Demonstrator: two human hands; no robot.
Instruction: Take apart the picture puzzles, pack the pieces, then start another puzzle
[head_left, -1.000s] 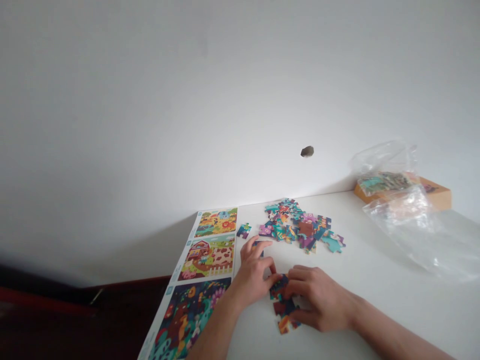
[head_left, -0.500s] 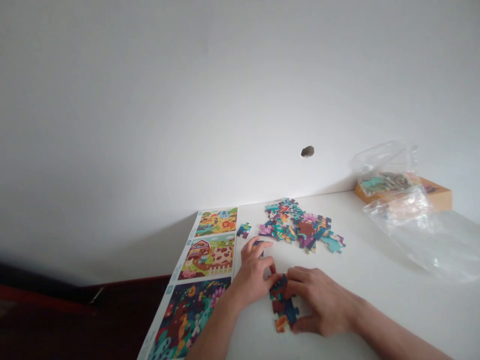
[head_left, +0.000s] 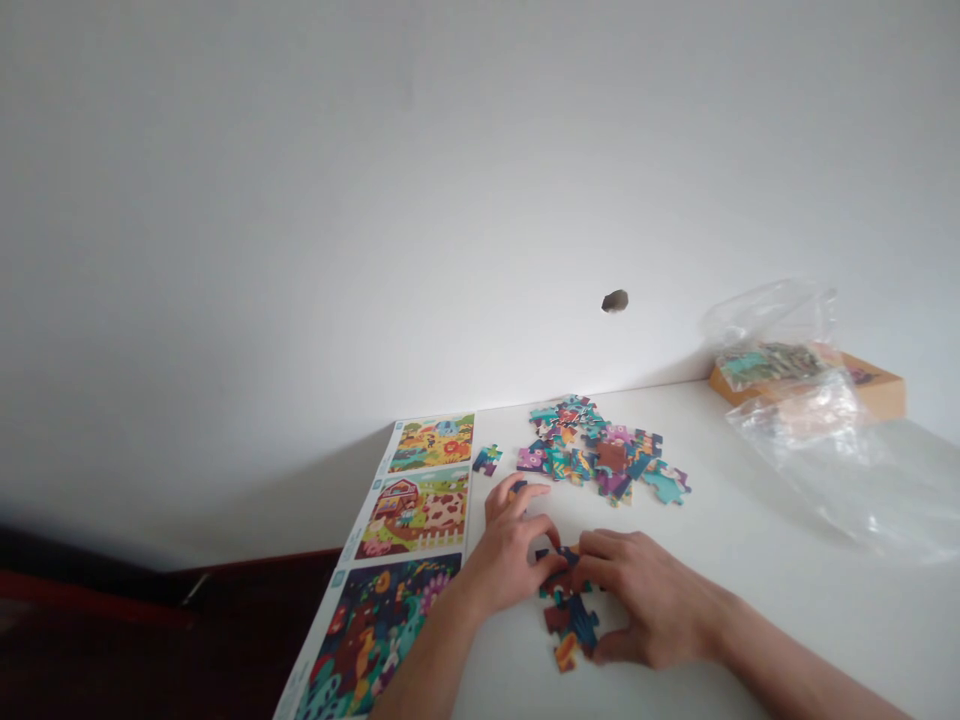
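My left hand (head_left: 510, 550) rests at the table's left side, its fingertips over a small dark jigsaw piece (head_left: 519, 486) and its thumb at the top of a group of joined jigsaw pieces (head_left: 568, 618). My right hand (head_left: 649, 600) lies over that group's right side, fingers pressing on it, and partly hides it. A loose pile of colourful jigsaw pieces (head_left: 596, 452) lies just beyond both hands. One single piece (head_left: 487, 460) sits apart, left of the pile.
A printed sheet of cartoon pictures (head_left: 420, 515) lies along the white table's (head_left: 712, 520) left edge. At the far right are a clear plastic bag (head_left: 795, 410) and a cardboard box (head_left: 877, 392). Dark floor (head_left: 150, 640) shows below the table's left edge.
My right hand has shifted slightly, and the top of the joined group has changed, with a dark piece now showing between my left thumb and right fingers.
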